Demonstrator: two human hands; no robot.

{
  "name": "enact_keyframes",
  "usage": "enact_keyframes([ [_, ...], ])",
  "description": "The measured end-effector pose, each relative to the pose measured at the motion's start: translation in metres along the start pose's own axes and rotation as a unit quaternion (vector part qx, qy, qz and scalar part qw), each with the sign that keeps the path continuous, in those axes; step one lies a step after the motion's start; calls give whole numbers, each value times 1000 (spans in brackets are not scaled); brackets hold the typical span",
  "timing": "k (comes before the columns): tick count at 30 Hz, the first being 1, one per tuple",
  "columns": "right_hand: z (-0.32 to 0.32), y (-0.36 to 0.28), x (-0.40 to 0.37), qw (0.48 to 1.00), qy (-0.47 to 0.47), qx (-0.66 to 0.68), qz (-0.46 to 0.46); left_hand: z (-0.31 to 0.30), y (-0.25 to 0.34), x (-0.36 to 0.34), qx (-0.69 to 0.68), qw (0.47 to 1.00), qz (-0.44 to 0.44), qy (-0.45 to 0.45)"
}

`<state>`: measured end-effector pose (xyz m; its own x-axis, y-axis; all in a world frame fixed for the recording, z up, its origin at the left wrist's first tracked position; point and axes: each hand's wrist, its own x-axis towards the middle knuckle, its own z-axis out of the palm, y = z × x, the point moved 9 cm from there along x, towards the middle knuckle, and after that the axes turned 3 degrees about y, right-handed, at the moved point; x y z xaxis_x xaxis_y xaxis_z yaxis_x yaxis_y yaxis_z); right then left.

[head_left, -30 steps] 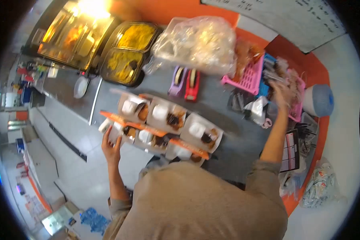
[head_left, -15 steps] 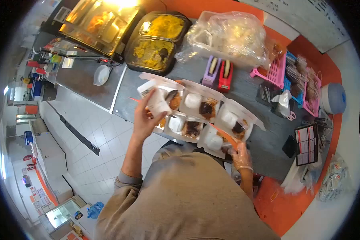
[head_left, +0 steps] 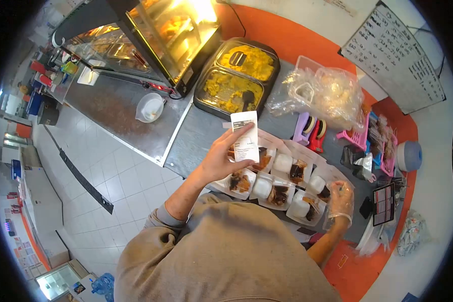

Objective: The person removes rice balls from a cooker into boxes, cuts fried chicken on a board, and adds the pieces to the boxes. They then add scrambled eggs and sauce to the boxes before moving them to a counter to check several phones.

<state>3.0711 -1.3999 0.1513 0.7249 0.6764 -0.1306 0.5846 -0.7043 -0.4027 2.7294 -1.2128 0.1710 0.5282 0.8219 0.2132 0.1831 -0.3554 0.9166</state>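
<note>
Left hand point(head_left: 217, 157) has fingers clamped on a white rectangular printed paper slip point(head_left: 245, 143), seemingly a checking step, open white cardboard food boxes point(head_left: 302, 150) below and rightward; clear-gloved right hand's point(head_left: 341, 200) grip unreadable; next move likely calls for steady fingers.

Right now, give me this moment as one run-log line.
left hand: holding printed slip; right hand: gloved, at food boxes' right end; food boxes: open; tape dispensers: untouched
</note>
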Motion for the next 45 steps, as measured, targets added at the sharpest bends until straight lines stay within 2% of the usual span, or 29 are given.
enact_keyframes([
  [2, 2, -34, 4, 999, 34, -8, -39, -16, -2, 5, -7, 1000, 27, 11],
  [5, 5, -80, 17, 995, 44, 29, -86, -28, -12, 13, -31, 999, 8, -8],
  [8, 0, -129, 33, 992, 33, 54, -105, -38, -23, 25, -60, 998, -6, 9],
  [10, 5, -143, 64, 969, 63, 90, -222, -37, -32, 32, -64, 998, -16, -11],
  [12, 13, -143, 106, 985, 19, 84, -149, -38, -52, 39, -70, 996, -54, 14],
  [15, 23, -163, 175, 974, 110, 7, -197, -35, -68, 50, -84, 994, -59, 21],
  [17, 80, -150, 248, 960, 18, 120, -252, -31, -76, 56, -86, 994, -68, 22],
  [19, 127, -183, 272, 955, -114, 139, -235, -31, -79, 63, -65, 995, -74, 26],
  [21, 205, -183, 319, 947, -174, 21, -268, -31, -84, 65, -65, 994, -84, 35],
  [22, 210, -194, 320, 947, -175, 21, -270, -31, -88, 65, -66, 993, -93, 41],
  [24, 195, -212, 325, 972, -47, -143, -179, -34, -93, 62, -64, 992, -95, 51],
  [25, 176, -229, 319, 981, -14, -74, -180, -39, -96, 59, -42, 992, -102, 62],
  [26, 184, -230, 334, 980, -14, -74, -184, -44, -101, 55, -21, 991, -113, 72],
  [28, 207, -231, 348, 926, 78, -61, -364, -49, -115, 40, -38, 985, -150, 78],
  [29, 228, -206, 355, 929, 69, -64, -358, -50, -125, 30, -58, 979, -175, 91],
  [31, 274, -165, 386, 936, -87, -198, -277, -51, -131, 25, -82, 974, -173, 118],
  [32, 264, -159, 388, 935, -83, -200, -279, -52, -132, 25, -85, 974, -169, 121],
  [34, 220, -136, 374, 968, 15, -58, -243, -52, -135, 17, -81, 971, -184, 129],
  [35, 205, -131, 366, 968, 14, -60, -245, -51, -137, 17, -86, 969, -190, 131],
  [36, 176, -132, 357, 966, 44, -2, -256, -48, -137, 19, -87, 969, -190, 132],
  [37, 147, -134, 341, 960, 73, 57, -265, -44, -126, 25, -69, 979, -145, 127],
  [38, 129, -138, 321, 959, 73, 56, -267, -40, -116, 31, -51, 986, -99, 123],
  [39, 107, -136, 301, 953, 61, 183, -231, -34, -114, 36, -21, 990, -98, 98],
  [40, 89, -136, 279, 930, 48, 309, -193, -29, -112, 43, -20, 990, -97, 102],
  [42, 63, -151, 220, 911, 62, 375, -162, -13, -87, 63, 54, 992, -13, 113],
  [44, 58, -165, 167, 851, 71, 483, -196, -3, -51, 82, 94, 985, -12, 145],
  [45, 63, -176, 142, 846, 57, 489, -202, -1, -34, 89, 103, 979, 8, 178],
])
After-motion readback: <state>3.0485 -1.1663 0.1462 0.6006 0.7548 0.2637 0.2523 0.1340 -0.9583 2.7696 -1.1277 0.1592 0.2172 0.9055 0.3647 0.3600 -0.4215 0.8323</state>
